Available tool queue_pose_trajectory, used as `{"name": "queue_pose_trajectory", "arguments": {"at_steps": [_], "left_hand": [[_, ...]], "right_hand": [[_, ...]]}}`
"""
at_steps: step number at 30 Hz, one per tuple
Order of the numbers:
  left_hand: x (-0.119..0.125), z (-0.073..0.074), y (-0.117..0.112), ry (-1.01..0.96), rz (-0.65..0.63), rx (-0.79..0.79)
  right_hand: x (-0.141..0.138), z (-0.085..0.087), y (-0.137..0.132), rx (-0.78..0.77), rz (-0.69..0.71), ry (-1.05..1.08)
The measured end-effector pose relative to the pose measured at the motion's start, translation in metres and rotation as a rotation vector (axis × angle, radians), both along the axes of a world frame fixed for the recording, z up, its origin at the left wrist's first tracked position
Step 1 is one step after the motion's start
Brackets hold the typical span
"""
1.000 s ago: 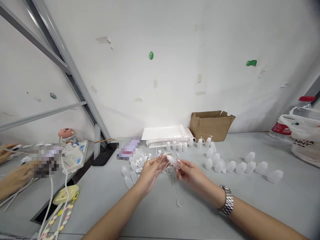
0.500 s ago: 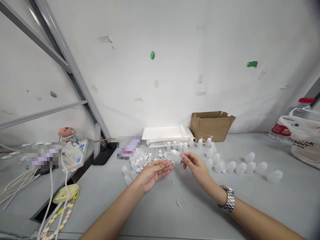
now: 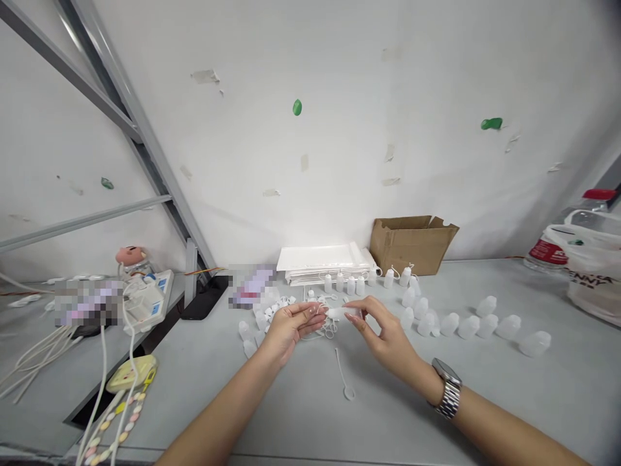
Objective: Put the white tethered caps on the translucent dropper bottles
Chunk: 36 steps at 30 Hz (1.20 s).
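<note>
My right hand (image 3: 383, 333) pinches a small translucent white plastic bottle (image 3: 342, 313) held sideways above the grey table (image 3: 301, 414). My left hand (image 3: 290, 325) has its fingertips closed on the bottle's left end, where a thin white loop strap (image 3: 328, 330) dangles. A metal watch sits on my right wrist. A loose white strap with a ring end (image 3: 343, 375) lies on the table just below my hands. Several unfinished bottles and caps (image 3: 264, 318) lie in a heap behind my left hand.
A curved row of several upright bottles (image 3: 466, 323) runs right of my hands. Behind stand a stack of white bags (image 3: 323, 262) and a cardboard box (image 3: 412, 243). A plastic bag and a large water bottle (image 3: 582, 259) are far right; cables and a power strip (image 3: 140, 301) lie left.
My right hand came back from near the bottle row toward my left hand with a bottle. My left hand's fingers rose and closed on its end.
</note>
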<state>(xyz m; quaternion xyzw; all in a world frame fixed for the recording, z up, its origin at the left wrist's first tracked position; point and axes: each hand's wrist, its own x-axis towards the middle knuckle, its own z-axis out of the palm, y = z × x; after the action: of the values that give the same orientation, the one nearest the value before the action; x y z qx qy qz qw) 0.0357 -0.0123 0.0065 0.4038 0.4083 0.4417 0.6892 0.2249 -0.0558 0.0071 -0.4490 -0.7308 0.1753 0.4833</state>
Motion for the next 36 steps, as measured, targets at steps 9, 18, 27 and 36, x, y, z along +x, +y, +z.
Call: {"name": "queue_pose_trajectory", "arguments": {"at_steps": [9,18,27,36], "left_hand": [[-0.001,0.002,-0.001,0.047,0.009,0.011],[0.002,-0.002,-0.003,0.084,0.04,0.007],[0.009,-0.008,-0.006,0.059,0.108,-0.027],[0.004,-0.008,-0.002,0.121,0.001,0.002]], "right_hand": [[-0.003,0.001,-0.002,0.003,-0.017,-0.03],[-0.002,-0.006,-0.001,0.134,-0.032,-0.197],[-0.002,-0.009,0.0,0.152,-0.043,-0.229],[0.001,-0.005,0.003,0.089,0.017,-0.265]]}}
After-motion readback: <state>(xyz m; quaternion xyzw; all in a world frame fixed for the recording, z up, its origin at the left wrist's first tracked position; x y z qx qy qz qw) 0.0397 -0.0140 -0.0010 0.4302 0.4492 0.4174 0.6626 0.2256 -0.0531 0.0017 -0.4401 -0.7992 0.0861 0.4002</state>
